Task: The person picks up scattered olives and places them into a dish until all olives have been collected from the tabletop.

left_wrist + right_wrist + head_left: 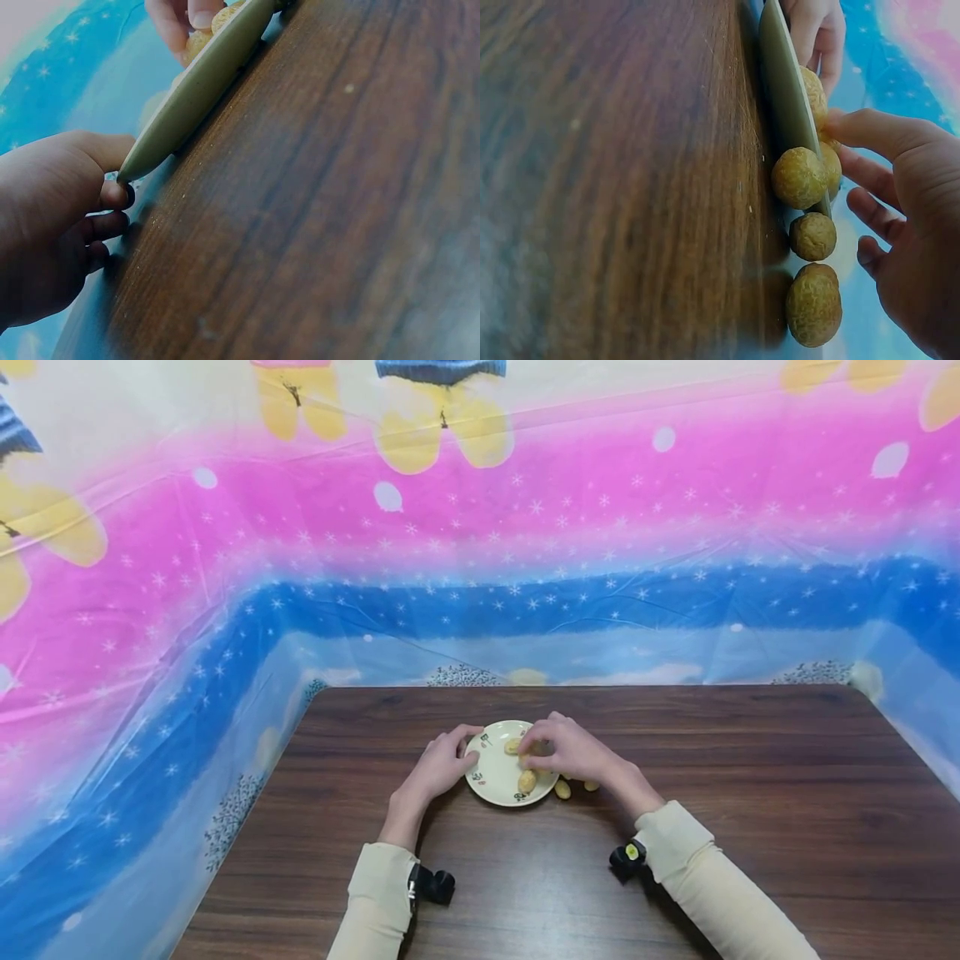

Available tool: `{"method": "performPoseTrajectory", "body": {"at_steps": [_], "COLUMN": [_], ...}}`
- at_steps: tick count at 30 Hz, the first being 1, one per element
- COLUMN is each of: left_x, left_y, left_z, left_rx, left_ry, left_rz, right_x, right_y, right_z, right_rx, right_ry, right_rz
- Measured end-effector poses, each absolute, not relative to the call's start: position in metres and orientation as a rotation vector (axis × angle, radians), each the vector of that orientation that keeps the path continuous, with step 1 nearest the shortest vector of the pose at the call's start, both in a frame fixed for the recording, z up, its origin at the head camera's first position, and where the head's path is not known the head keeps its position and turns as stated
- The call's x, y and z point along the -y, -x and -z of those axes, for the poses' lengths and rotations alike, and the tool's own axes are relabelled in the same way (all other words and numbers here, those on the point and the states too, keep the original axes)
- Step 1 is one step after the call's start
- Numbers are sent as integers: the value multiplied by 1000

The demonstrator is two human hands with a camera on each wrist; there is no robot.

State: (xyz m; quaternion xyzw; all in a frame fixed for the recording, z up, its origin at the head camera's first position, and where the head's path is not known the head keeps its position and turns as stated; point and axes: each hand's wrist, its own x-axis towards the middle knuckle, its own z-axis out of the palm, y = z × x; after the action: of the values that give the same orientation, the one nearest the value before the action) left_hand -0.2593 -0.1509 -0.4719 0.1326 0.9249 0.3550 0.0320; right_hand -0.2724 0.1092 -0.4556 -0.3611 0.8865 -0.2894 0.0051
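A white plate (497, 787) with small printed motifs lies on the table. My left hand (444, 762) pinches its left rim, thumb above and fingers beneath, as the left wrist view (56, 217) shows for that hand. Over the right side of the plate, my right hand (573, 752) pinches a small potato (829, 171) between thumb and fingers, partly hidden. A wrinkled yellow-brown potato (527, 782) rests near the plate's front, and another potato (512, 746) lies farther back. Outside the right rim, more potatoes (814, 305) sit on the table below my right hand.
The dark wood-grain table (510, 885) extends around the plate. Behind and to the sides hangs a pink and blue printed cloth (480, 552). Each wrist carries a small black camera (435, 887).
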Motion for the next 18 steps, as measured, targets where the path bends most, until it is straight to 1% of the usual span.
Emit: {"method": "performPoseTrajectory", "body": {"at_steps": [9,18], "left_x": [150,150], "left_y": [260,258], "left_z": [473,471], "left_rx": [-2860,-2848], "left_ry": [-405,-401], "left_rz": [-1092,-1097], "right_x": [-109,-121], "right_y": [270,264], "right_z": [452,446], "right_rx": [-2769,-2767], "right_ry": [1151,1114], "right_rz": [900,1027]}}
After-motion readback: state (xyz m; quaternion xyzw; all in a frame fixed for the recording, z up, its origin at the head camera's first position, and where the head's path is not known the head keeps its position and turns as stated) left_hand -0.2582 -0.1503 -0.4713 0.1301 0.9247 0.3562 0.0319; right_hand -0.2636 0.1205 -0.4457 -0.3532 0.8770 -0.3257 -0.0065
